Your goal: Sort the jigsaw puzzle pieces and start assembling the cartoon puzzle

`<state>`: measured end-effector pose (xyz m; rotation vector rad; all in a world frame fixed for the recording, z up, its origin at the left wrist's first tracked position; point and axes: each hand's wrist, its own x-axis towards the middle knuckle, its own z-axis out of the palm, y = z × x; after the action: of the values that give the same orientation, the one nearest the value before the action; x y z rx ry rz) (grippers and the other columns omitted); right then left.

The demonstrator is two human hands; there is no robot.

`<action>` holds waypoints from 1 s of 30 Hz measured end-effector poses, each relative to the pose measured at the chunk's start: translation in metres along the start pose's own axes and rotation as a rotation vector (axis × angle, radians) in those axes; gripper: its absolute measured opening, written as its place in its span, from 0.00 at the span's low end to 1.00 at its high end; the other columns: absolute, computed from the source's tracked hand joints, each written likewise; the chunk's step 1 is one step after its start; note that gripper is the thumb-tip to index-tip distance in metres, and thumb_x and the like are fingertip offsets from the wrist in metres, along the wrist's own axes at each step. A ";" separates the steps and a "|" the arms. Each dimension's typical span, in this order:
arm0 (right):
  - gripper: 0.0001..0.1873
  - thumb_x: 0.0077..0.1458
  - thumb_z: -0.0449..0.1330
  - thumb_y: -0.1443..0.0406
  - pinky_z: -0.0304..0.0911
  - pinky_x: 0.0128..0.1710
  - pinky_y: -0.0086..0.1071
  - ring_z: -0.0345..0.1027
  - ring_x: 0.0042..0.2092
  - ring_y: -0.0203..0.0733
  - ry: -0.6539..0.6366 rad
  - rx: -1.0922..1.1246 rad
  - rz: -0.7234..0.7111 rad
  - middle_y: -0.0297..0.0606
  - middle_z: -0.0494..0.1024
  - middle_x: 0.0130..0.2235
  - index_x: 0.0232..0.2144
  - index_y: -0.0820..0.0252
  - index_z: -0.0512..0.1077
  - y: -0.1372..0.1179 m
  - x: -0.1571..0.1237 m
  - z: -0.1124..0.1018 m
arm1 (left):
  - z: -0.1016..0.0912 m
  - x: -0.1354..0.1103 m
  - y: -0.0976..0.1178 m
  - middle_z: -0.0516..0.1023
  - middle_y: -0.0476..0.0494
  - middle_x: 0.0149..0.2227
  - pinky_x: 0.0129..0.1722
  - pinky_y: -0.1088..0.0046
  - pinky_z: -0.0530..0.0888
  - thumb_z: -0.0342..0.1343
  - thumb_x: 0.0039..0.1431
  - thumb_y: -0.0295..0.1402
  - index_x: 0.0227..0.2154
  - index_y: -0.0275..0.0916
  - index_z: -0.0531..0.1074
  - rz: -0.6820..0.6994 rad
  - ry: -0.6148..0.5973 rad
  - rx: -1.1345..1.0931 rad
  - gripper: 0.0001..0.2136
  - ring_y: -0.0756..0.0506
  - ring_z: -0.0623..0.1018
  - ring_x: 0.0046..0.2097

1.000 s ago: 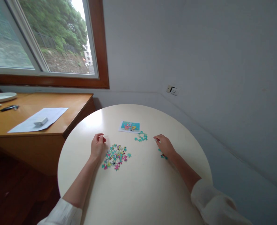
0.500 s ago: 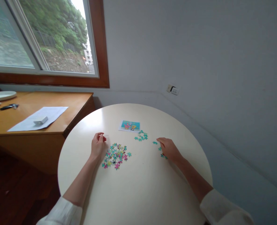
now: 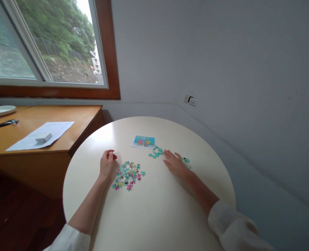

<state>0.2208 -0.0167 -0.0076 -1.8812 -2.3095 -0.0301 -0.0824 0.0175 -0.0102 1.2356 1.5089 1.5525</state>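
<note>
left hand (image 3: pixel 106 164) closed, pinches a red piece (image 3: pixel 115 157) just beside the colourful pile (image 3: pixel 128 175) | right hand (image 3: pixel 175 164) lies flat and open on the round table (image 3: pixel 154 216), fingertips near the teal cluster (image 3: pixel 156 152) | picture card (image 3: pixel 143 141) just beyond this cluster

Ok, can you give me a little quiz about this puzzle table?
1. True or false: the picture card lies face down.
2. Which hand lies flat with its fingers spread? A) left hand B) right hand
3. Fill in: on the round table, the colourful pile of pieces lies nearest the ___ hand.

Key: 1 false, its picture faces up; 2 B; 3 left.
</note>
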 end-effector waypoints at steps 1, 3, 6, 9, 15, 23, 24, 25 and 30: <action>0.21 0.59 0.45 0.67 0.47 0.56 0.42 0.53 0.59 0.42 0.030 0.001 0.033 0.43 0.62 0.58 0.54 0.58 0.62 0.005 0.000 -0.002 | 0.000 0.000 0.000 0.69 0.49 0.22 0.29 0.71 0.68 0.46 0.49 0.37 0.31 0.38 0.67 0.002 -0.001 -0.003 0.10 0.48 0.71 0.27; 0.19 0.59 0.46 0.67 0.51 0.53 0.38 0.59 0.55 0.42 0.082 0.008 0.131 0.43 0.67 0.54 0.50 0.58 0.67 0.020 -0.002 -0.007 | 0.000 0.000 -0.001 0.69 0.49 0.22 0.29 0.71 0.68 0.46 0.49 0.37 0.31 0.38 0.66 0.002 -0.008 -0.006 0.09 0.48 0.71 0.27; 0.16 0.57 0.47 0.69 0.54 0.49 0.39 0.64 0.50 0.44 0.104 -0.008 0.229 0.44 0.73 0.48 0.42 0.60 0.73 0.047 -0.009 -0.017 | 0.001 0.001 -0.002 0.69 0.49 0.22 0.28 0.71 0.68 0.46 0.49 0.37 0.31 0.38 0.66 -0.003 -0.021 -0.005 0.10 0.47 0.71 0.27; 0.14 0.54 0.52 0.65 0.54 0.47 0.39 0.65 0.49 0.45 0.090 -0.011 0.293 0.43 0.73 0.47 0.41 0.57 0.74 0.066 -0.016 -0.021 | 0.001 0.003 -0.003 0.69 0.49 0.22 0.29 0.71 0.68 0.46 0.49 0.37 0.31 0.38 0.67 0.005 -0.019 0.003 0.10 0.47 0.71 0.27; 0.11 0.51 0.54 0.64 0.52 0.44 0.37 0.66 0.47 0.43 0.041 0.026 0.284 0.37 0.75 0.44 0.35 0.54 0.76 0.066 -0.020 -0.019 | 0.001 0.001 -0.001 0.68 0.50 0.22 0.28 0.72 0.67 0.46 0.49 0.38 0.31 0.38 0.66 -0.015 -0.018 0.000 0.11 0.48 0.71 0.27; 0.14 0.50 0.54 0.65 0.51 0.46 0.38 0.64 0.49 0.45 0.032 0.037 0.296 0.40 0.73 0.47 0.39 0.55 0.74 0.068 -0.016 -0.018 | 0.002 0.000 0.002 0.68 0.49 0.22 0.28 0.72 0.67 0.47 0.49 0.38 0.31 0.38 0.66 -0.026 -0.015 -0.012 0.11 0.48 0.71 0.27; 0.14 0.51 0.53 0.65 0.51 0.46 0.39 0.64 0.49 0.45 0.021 0.038 0.292 0.40 0.73 0.47 0.39 0.55 0.74 0.068 -0.015 -0.018 | 0.002 0.000 0.002 0.68 0.49 0.22 0.28 0.72 0.67 0.47 0.49 0.39 0.31 0.38 0.66 -0.028 -0.017 -0.014 0.11 0.48 0.71 0.27; 0.13 0.51 0.53 0.65 0.51 0.46 0.39 0.64 0.48 0.45 0.011 0.040 0.289 0.39 0.74 0.47 0.38 0.55 0.75 0.068 -0.015 -0.018 | 0.002 0.000 0.002 0.68 0.49 0.22 0.28 0.71 0.67 0.47 0.49 0.39 0.31 0.38 0.66 -0.030 -0.019 -0.014 0.11 0.48 0.71 0.27; 0.11 0.50 0.54 0.66 0.51 0.45 0.38 0.65 0.47 0.44 0.007 0.035 0.266 0.40 0.74 0.44 0.35 0.57 0.75 0.065 -0.012 -0.020 | 0.002 0.000 0.002 0.69 0.49 0.22 0.29 0.71 0.67 0.46 0.49 0.38 0.31 0.38 0.66 -0.031 -0.011 -0.007 0.11 0.47 0.71 0.28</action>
<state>0.2892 -0.0174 0.0047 -2.1485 -2.0215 0.0357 -0.0800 0.0176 -0.0085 1.2095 1.5072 1.5274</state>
